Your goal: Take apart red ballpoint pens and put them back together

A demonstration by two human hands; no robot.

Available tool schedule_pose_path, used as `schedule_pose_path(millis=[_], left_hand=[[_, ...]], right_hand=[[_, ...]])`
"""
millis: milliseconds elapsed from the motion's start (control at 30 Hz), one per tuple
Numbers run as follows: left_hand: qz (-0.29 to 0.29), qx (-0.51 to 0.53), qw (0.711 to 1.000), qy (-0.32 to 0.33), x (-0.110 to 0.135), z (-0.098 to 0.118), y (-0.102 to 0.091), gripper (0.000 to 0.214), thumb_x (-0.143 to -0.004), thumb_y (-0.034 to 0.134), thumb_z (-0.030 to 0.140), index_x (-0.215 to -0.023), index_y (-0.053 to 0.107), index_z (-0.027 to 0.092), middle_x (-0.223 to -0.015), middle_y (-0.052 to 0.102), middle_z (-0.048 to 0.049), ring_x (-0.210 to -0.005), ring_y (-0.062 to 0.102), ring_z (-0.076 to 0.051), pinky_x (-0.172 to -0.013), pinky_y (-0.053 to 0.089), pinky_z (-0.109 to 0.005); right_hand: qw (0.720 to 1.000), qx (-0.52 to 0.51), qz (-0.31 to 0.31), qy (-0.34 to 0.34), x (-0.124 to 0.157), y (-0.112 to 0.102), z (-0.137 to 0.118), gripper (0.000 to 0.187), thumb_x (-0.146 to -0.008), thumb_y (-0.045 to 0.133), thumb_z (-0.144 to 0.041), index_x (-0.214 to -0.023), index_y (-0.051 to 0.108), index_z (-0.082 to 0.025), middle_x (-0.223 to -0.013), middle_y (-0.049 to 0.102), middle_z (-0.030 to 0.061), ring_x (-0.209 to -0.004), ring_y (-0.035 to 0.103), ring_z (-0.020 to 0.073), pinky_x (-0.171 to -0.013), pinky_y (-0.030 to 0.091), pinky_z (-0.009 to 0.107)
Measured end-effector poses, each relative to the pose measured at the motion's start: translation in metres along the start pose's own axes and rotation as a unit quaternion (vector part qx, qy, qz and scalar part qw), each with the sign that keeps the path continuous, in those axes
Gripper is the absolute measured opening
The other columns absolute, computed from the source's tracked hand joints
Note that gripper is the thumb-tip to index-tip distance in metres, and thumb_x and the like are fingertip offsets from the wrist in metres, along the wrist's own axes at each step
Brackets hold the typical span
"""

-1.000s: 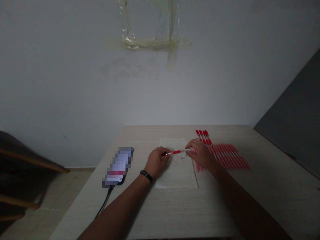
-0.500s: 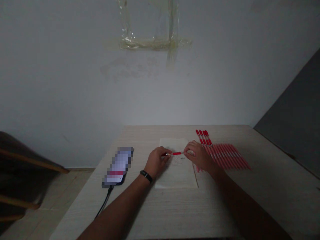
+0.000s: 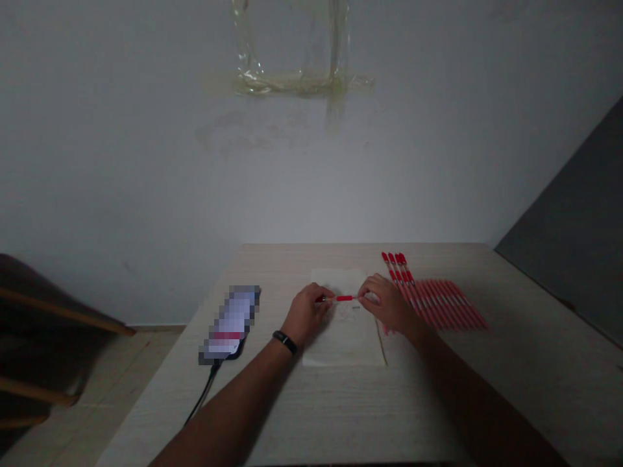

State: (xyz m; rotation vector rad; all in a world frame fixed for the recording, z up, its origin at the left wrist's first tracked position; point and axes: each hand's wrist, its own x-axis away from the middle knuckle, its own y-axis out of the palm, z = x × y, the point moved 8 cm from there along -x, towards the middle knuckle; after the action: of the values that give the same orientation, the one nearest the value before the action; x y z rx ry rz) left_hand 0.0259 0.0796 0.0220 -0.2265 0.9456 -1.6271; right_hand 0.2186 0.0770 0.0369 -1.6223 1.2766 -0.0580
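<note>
Between my two hands a slim pen (image 3: 344,298) with a red grip is held level above a sheet of pale paper (image 3: 341,350). My left hand (image 3: 307,314), a dark band on its wrist, pinches the pen's left end. The fingers of my right hand (image 3: 384,299) are closed on its other end, partly covering it. A small dark spring-like piece (image 3: 355,307) lies on the paper just below the pen. Faint marks show on the sheet, too blurred to read.
Right of the paper, several red-capped pens (image 3: 396,269) lie beside a row of several pinkish-red pen bodies (image 3: 450,305). A phone (image 3: 230,324) with a blurred screen and a black cable (image 3: 203,395) is at left. Behind the table (image 3: 341,415) rises a wall (image 3: 360,188).
Almost nothing differs. Both hands keep their hold on the pen in the same spot, with only a very slight shift of the left hand.
</note>
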Motion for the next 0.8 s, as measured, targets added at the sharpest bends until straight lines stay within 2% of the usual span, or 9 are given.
schedule_pose_path(millis=[200, 433, 667, 800], left_hand=[[0.003, 0.007, 1.000, -0.009, 0.001, -0.005, 0.002, 0.012, -0.087, 0.068, 0.016, -0.096, 0.076, 0.019, -0.093, 0.075, -0.0072, -0.087, 0.068, -0.020, -0.080, 0.052, -0.031], [-0.035, -0.022, 0.999, -0.007, 0.001, 0.002, 0.002, 0.016, -0.087, 0.069, 0.019, -0.099, 0.079, 0.021, -0.098, 0.079, -0.0055, -0.087, 0.070, -0.021, -0.082, 0.051, -0.032], [-0.048, -0.013, 0.999, -0.022, 0.003, 0.005, 0.004, 0.019, -0.092, 0.063, 0.026, -0.103, 0.077, 0.020, -0.098, 0.079, -0.0076, -0.083, 0.069, -0.019, -0.075, 0.049, -0.028], [-0.042, -0.021, 0.998, -0.033, 0.004, 0.003, 0.004, 0.020, -0.092, 0.062, 0.028, -0.102, 0.078, 0.020, -0.096, 0.078, -0.0072, -0.081, 0.068, -0.019, -0.072, 0.048, -0.027]], right_hand=[[1.000, -0.009, 0.000, -0.008, -0.001, 0.000, -0.005, 0.012, -0.091, 0.063, -0.014, -0.082, 0.061, -0.021, -0.082, 0.065, 0.0029, -0.086, 0.059, 0.0213, -0.081, 0.044, 0.036], [1.000, 0.006, -0.006, -0.020, 0.000, 0.003, -0.008, 0.011, -0.093, 0.066, -0.018, -0.083, 0.063, -0.022, -0.084, 0.066, 0.0029, -0.087, 0.060, 0.0220, -0.085, 0.046, 0.039], [1.000, 0.013, 0.003, -0.010, -0.001, 0.004, 0.001, 0.007, -0.094, 0.067, -0.021, -0.086, 0.065, -0.021, -0.087, 0.067, 0.0042, -0.091, 0.060, 0.0228, -0.083, 0.046, 0.038], [0.998, 0.058, -0.007, -0.003, 0.001, 0.006, 0.010, 0.005, -0.089, 0.074, -0.023, -0.093, 0.071, -0.022, -0.094, 0.068, 0.0057, -0.096, 0.058, 0.0243, -0.086, 0.046, 0.040]])
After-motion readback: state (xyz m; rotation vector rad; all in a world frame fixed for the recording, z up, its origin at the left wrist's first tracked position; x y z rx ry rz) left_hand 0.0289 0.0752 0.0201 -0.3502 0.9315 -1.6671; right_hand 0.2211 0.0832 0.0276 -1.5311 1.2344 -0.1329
